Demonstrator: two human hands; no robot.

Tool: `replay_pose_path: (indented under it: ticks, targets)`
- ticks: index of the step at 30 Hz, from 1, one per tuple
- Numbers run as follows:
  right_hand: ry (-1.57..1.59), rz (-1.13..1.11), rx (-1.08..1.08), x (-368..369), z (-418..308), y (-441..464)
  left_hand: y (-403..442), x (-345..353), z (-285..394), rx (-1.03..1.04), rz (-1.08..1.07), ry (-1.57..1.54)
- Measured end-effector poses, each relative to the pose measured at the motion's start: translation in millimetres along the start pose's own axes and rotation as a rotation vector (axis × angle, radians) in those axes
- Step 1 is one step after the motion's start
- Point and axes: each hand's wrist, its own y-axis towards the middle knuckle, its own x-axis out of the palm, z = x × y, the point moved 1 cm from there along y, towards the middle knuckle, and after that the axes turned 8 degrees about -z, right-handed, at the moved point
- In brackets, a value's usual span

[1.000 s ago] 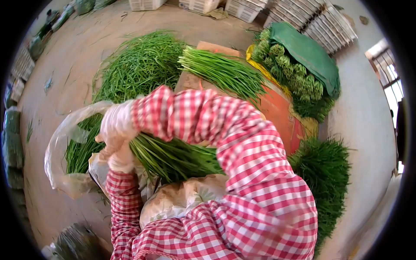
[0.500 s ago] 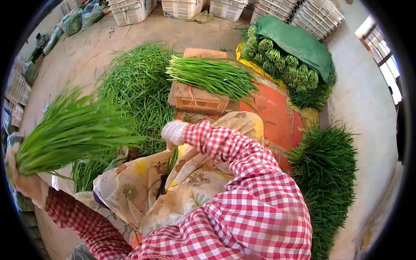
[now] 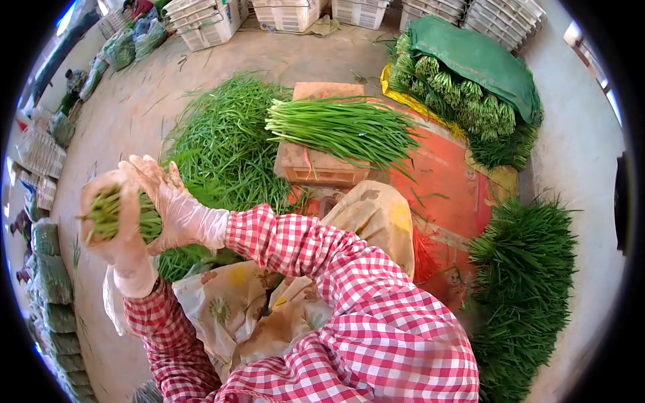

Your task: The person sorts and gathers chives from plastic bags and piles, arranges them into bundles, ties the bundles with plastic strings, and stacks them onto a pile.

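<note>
"White gloves (image 3: 207, 225) on us, we see. How do our fingers stand?"

"Our left hand (image 3: 126, 250) curls round the bunch of greens (image 3: 106, 213), thumb and fingers wrapped about it, cut ends showing through the grip. Our right hand (image 3: 171, 205) is alongside, fingers straight and partly spread, against the bunch or nearly so; we can't tell whether it presses."

"What has just changed for us?"

"Half a second ago we had it out at the far left, leaves fanned, our right hand well apart. Now both hands are together at it, stem ends towards us. We'd judge that a shift from one-handed carrying to two-handed handling."

"Where does it lie, with the wooden box (image 3: 336, 173) as our mark?"

"Left of the box, nearer to us and well apart from it: inside our left fingers, just left of our right palm."

"And farther out?"

"Just left of the box we have the loose heap (image 3: 228, 134); on its top rests a laid-out bundle (image 3: 342, 127). Right of it and beyond, a green cloth (image 3: 477, 64) covers part of a stack (image 3: 457, 101); right and nearer us stands a dark green pile (image 3: 521, 282)."
</note>
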Motion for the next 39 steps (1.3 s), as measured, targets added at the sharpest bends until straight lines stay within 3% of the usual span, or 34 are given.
replay_pose_path:
  ticks: [1,3,4,5,7,9,10,11,12,15,16,17,18,19,22,24,25,27,29,31,37,39]
  targets:
    - [0.000,0.012,0.005,-9.4,4.7,7.7,11.5,5.9,9.5,-0.125,-0.034,-0.065]
    - [0.061,0.112,-0.207,-25.1,9.7,20.6,35.0,19.2,21.0,-0.131,-0.041,-0.248]
    - [0.055,0.288,-0.307,-37.4,12.3,27.6,49.6,27.8,21.4,-0.077,0.019,-0.425]
    - [0.055,0.289,-0.300,-54.2,12.8,35.1,63.2,36.4,22.7,-0.022,0.083,-0.603]
    - [0.300,0.191,-0.302,-92.2,13.1,48.2,85.4,52.5,31.9,-0.009,0.102,-0.622]
    - [-0.098,0.424,-0.443,-133.1,13.5,55.7,124.4,61.2,23.2,0.001,0.130,-0.633]
    - [-0.274,0.315,-0.255,-158.7,4.1,56.0,159.9,68.5,5.5,-0.042,-0.226,-1.032]
    - [-0.444,0.197,-0.069,-183.6,0.6,52.4,168.1,76.1,-3.0,-0.053,-0.397,-1.230]
    - [-0.581,0.202,-0.097,-201.5,11.6,54.3,175.9,83.7,-11.5,-0.097,-0.572,-1.406]
    - [-0.770,0.136,-0.017,-262.1,3.7,23.3,145.0,158.8,-10.6,0.008,0.366,-0.470]
    - [-0.694,-0.055,0.273,-276.6,-4.5,13.7,142.4,176.2,-27.3,-0.144,0.179,-1.017]
    - [-0.744,-0.070,0.334,-287.4,18.8,-2.2,138.9,196.0,-43.6,-0.291,-0.034,-1.557]
    - [-0.795,-0.087,0.394,-298.4,42.0,-18.1,133.7,211.8,-56.8,-0.382,-0.077,-1.562]
    - [-0.963,0.081,0.221,-297.2,94.2,-43.8,128.6,224.3,-71.9,-0.474,-0.122,-1.562]
    - [-1.013,-0.100,0.592,-293.6,151.6,-83.0,109.3,236.4,-157.0,-0.322,-0.049,-1.676]
    - [-0.951,-0.221,0.690,-279.5,177.2,-91.9,93.8,229.7,-195.8,-0.450,0.047,-1.581]
    - [-0.966,-0.140,0.419,-269.0,203.9,-97.5,83.1,226.4,-212.7,-0.554,0.105,-1.522]
    - [-0.944,-0.417,0.774,-244.5,212.0,-77.5,57.4,225.0,-237.9,-0.600,0.196,-1.454]
    - [-0.912,-0.443,0.763,-225.6,234.7,-70.3,29.0,221.9,-249.2,-0.678,0.223,-1.196]
    - [-0.859,-0.575,0.917,-207.0,255.1,-66.5,-1.7,223.7,-262.3,-0.577,0.214,-1.103]
    - [-0.919,-0.517,0.887,-179.5,284.4,-88.8,8.3,267.5,-211.3,-0.495,0.044,-0.584]
    - [-0.974,-0.455,0.852,-179.0,284.8,-89.8,11.9,305.9,-200.7,-0.335,-0.027,-0.493]
